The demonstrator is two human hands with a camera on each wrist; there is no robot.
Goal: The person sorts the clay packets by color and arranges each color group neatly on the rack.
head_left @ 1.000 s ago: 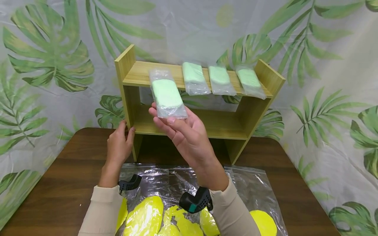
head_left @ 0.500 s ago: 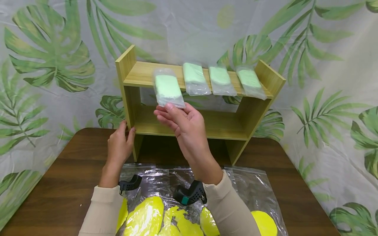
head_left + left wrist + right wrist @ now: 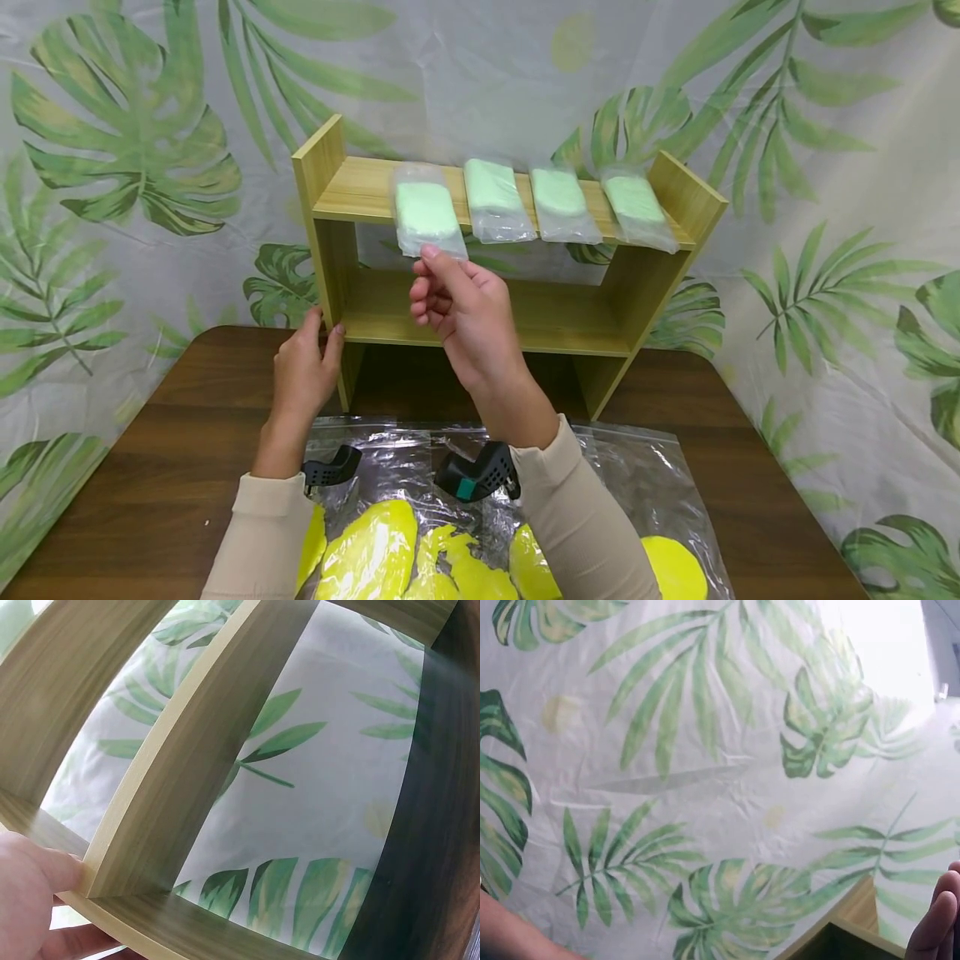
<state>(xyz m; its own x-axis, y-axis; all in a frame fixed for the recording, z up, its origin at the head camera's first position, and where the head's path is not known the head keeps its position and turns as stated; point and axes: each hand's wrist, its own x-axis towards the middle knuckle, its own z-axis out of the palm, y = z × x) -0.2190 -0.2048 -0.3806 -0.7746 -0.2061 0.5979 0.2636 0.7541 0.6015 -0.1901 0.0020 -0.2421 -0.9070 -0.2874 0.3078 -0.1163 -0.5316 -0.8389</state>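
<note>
A soft-looking pale green block in a clear plastic packet (image 3: 426, 210) lies at the left of the small wooden shelf's (image 3: 570, 312) top board, its lower end over the front edge. My right hand (image 3: 480, 321) pinches that lower end between thumb and fingers. With my left hand (image 3: 303, 362) I grip the shelf's left side panel; in the left wrist view the thumb (image 3: 56, 866) presses its front edge, near the middle board. The right wrist view shows only fingertips (image 3: 937, 915) at its edge, the packet out of sight.
Three similar green packets (image 3: 493, 196) lie along the top board to the right. In front of the shelf, clear zip bags (image 3: 637, 467) with flat yellow pieces (image 3: 367, 550) cover part of the brown table (image 3: 150, 475). A leaf-patterned curtain (image 3: 495, 75) hangs behind.
My right hand has moved the green packet back and up onto the top board, and its fingers have drawn in to a pinch at the end. My left hand stays on the side panel.
</note>
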